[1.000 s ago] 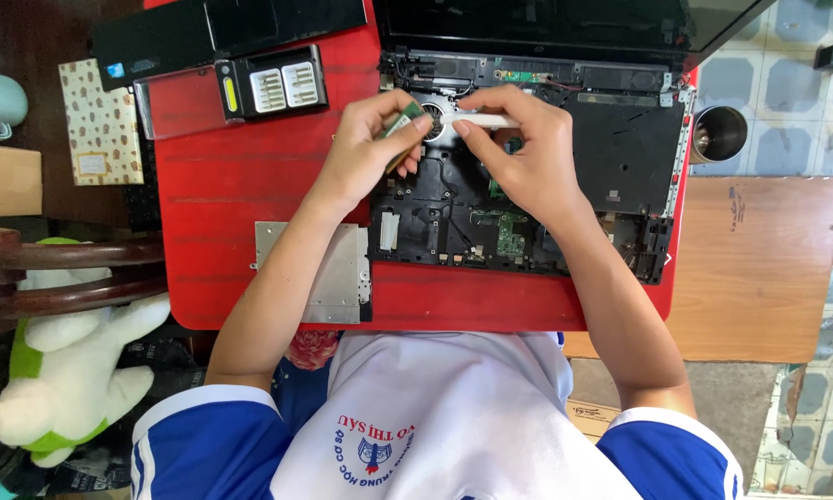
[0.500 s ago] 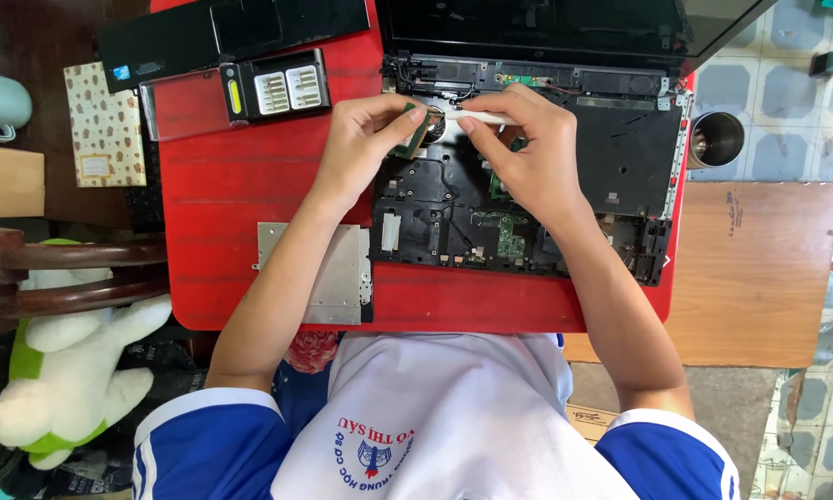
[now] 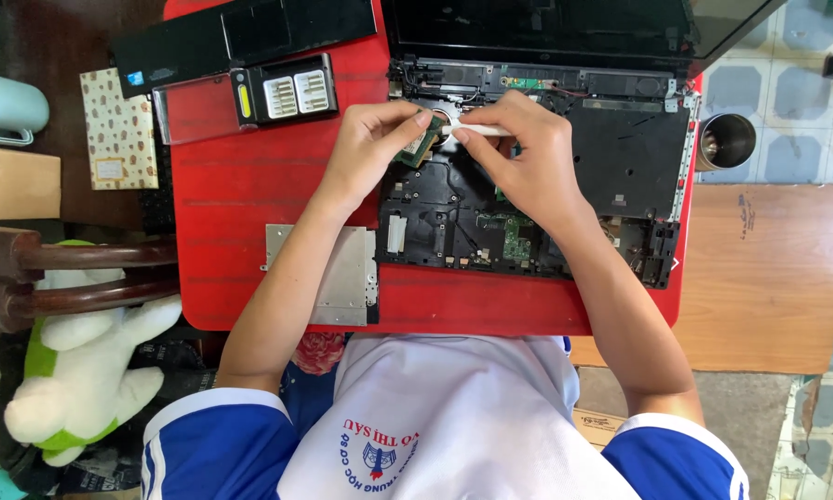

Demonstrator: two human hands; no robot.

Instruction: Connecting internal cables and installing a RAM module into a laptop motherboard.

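The person in a white and blue shirt sits close against the near edge of the red counter (image 3: 250,194). Just past that edge lies a flat silver drive caddy (image 3: 328,275), beside the opened laptop (image 3: 620,167), whose base shows bare black framing, green circuit board and loose wires, its dark screen tilted back at the far side.

Over the laptop's far left corner the left hand (image 3: 370,153) pinches a small green card (image 3: 420,143) between thumb and forefinger, held tilted just above the chassis. The right hand (image 3: 523,157) pinches a thin white stick-like tool (image 3: 476,131), its tip meeting the card's edge. Half a second ago the two hands sat a shade nearer the hinge and the tool slanted more to the right; now it lies almost level, and the card shows more of its green face.

To the left, a black screwdriver bit case (image 3: 282,90) with a clear lid and a long black panel (image 3: 240,37) lie on the counter, well apart from the hands. The bare red surface between the left forearm and the case gives open room; the right side is tighter, the laptop reaching the counter's edge, with a metal cup (image 3: 726,141) just beyond it.
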